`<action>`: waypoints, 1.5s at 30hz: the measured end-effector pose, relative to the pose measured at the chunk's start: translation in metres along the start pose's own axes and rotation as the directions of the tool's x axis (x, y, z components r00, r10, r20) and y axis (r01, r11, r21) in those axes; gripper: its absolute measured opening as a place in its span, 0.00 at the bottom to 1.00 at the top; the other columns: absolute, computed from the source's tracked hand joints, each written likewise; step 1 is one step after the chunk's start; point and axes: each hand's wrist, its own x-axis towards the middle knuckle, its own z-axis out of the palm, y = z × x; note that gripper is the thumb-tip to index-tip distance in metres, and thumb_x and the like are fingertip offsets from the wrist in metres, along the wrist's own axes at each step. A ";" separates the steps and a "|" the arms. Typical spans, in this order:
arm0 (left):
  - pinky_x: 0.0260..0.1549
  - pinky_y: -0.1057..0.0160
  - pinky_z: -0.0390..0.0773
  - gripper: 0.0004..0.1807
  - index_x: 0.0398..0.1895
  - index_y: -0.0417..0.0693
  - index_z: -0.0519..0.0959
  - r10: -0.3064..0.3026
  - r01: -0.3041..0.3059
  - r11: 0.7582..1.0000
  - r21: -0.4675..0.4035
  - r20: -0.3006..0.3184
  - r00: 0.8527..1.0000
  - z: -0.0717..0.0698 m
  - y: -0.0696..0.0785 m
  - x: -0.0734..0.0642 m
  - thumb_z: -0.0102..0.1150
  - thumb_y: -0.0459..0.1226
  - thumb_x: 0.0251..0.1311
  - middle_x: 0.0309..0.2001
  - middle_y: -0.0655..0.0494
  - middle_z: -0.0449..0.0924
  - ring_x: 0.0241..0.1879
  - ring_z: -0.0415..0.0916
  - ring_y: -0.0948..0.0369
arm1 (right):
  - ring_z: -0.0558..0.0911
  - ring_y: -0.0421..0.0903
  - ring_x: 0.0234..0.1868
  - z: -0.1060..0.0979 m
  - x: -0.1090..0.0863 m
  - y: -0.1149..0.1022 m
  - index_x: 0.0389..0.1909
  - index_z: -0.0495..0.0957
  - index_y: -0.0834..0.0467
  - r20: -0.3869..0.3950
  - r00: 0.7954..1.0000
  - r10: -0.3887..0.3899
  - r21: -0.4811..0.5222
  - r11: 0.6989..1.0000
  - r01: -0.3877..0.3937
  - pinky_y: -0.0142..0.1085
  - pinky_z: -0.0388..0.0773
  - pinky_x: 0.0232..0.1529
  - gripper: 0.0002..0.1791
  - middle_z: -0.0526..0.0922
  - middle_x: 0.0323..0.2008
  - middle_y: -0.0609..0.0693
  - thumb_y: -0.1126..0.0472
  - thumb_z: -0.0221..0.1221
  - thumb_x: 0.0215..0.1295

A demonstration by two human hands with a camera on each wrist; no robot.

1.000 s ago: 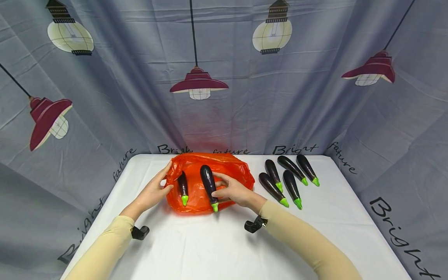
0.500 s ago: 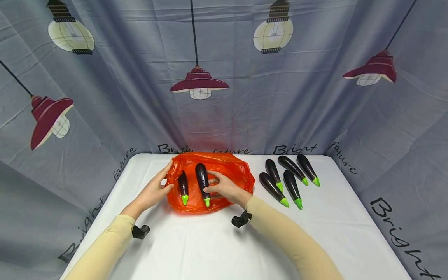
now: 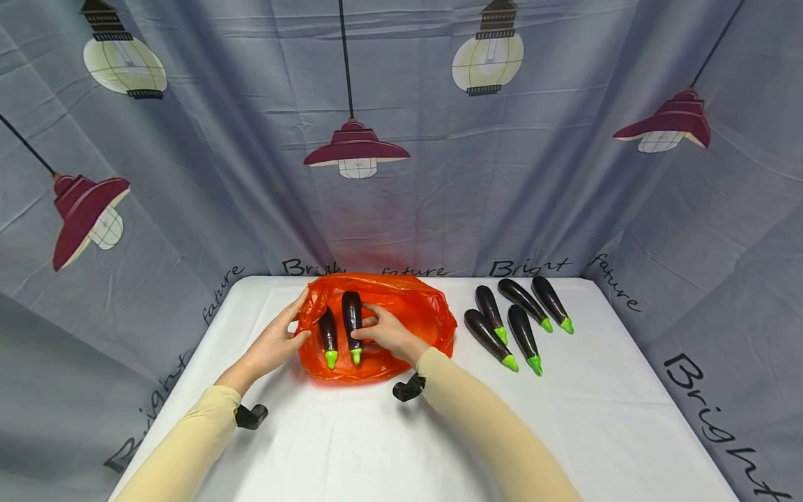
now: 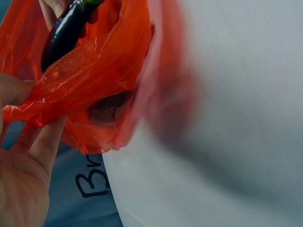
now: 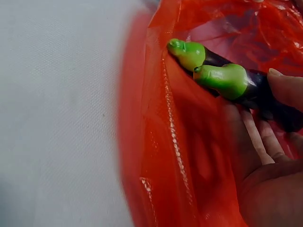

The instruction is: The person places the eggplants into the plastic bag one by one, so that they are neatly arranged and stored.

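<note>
My left hand pinches the left rim of an open red plastic bag; in the left wrist view the thumb lies over the film and the fingers behind it. Inside the bag's mouth my right hand holds a dark purple eggplant, its green stem end towards me. A second eggplant lies in the bag, just left of the held one. In the right wrist view the green stem ends of both, the held eggplant and the other eggplant, sit close together.
Several more eggplants lie in a group on the white table, right of the bag. A grey curtain printed with lamps hangs behind the table and at both sides. Black wrist cameras sit under both wrists.
My right hand has carried the eggplant leftward and slightly back within the bag, closer to the other one. The left hand stays at the rim.
</note>
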 end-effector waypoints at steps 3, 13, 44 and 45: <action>0.52 0.52 0.82 0.50 0.84 0.63 0.46 0.002 -0.002 1.000 0.000 -0.001 1.000 -0.001 -0.001 0.000 0.59 0.25 0.67 0.80 0.45 0.52 0.68 0.65 0.41 | 0.87 0.53 0.42 0.004 0.003 0.002 0.79 0.58 0.54 -0.010 1.000 0.010 0.008 1.000 -0.009 0.51 0.86 0.45 0.47 0.78 0.49 0.61 0.68 0.70 0.62; 0.51 0.53 0.83 0.50 0.84 0.65 0.46 0.001 -0.001 1.000 -0.011 -0.002 1.000 -0.001 0.000 -0.001 0.60 0.26 0.67 0.79 0.44 0.52 0.68 0.66 0.41 | 0.87 0.52 0.38 0.013 0.014 0.006 0.79 0.59 0.55 -0.054 0.998 0.023 -0.047 0.999 -0.026 0.47 0.87 0.40 0.46 0.78 0.44 0.59 0.69 0.70 0.61; 0.52 0.48 0.82 0.50 0.84 0.62 0.46 -0.003 0.003 0.999 -0.043 0.007 1.000 -0.002 0.004 -0.001 0.61 0.26 0.67 0.80 0.45 0.51 0.68 0.65 0.42 | 0.86 0.54 0.39 0.029 0.018 0.007 0.76 0.60 0.63 -0.060 0.998 0.027 -0.121 0.992 -0.034 0.51 0.86 0.42 0.43 0.79 0.48 0.61 0.71 0.69 0.62; 0.52 0.48 0.82 0.50 0.84 0.62 0.46 -0.002 0.002 0.999 -0.045 0.006 1.000 -0.002 0.005 -0.001 0.61 0.26 0.67 0.80 0.45 0.52 0.68 0.65 0.41 | 0.86 0.55 0.40 0.028 0.017 0.007 0.77 0.60 0.64 -0.052 0.998 0.027 -0.115 0.993 -0.033 0.52 0.86 0.43 0.43 0.79 0.49 0.62 0.72 0.68 0.62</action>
